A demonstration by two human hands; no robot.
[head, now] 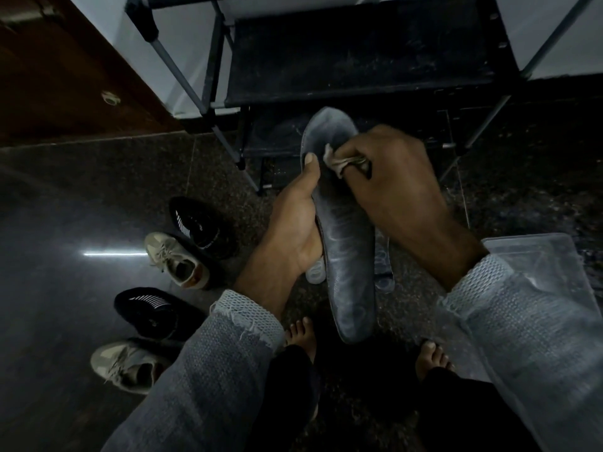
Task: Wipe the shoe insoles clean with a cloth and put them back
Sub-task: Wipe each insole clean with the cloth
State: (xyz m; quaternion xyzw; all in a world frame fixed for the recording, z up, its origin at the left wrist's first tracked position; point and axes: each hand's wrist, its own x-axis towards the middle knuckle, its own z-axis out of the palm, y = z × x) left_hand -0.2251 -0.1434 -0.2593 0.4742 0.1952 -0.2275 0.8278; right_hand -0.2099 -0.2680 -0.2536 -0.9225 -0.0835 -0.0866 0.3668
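Note:
A long grey insole (346,252) is held up in the middle of the view, toe end pointing away. My left hand (293,220) grips its left edge, thumb on the upper face. My right hand (391,177) holds a small crumpled pale cloth (339,161) pressed against the insole's forward part. On the floor to the left stand two black shoes (202,226) (153,311) and two beige laced sneakers (176,259) (127,363). Beneath the insole, pale rounded shapes (383,265) show on the floor; I cannot tell what they are.
A black metal shoe rack (359,60) stands straight ahead against a white wall. A wooden door (65,76) is at the upper left. A clear plastic box (538,265) sits at the right. My bare feet (430,357) rest on the dark stone floor.

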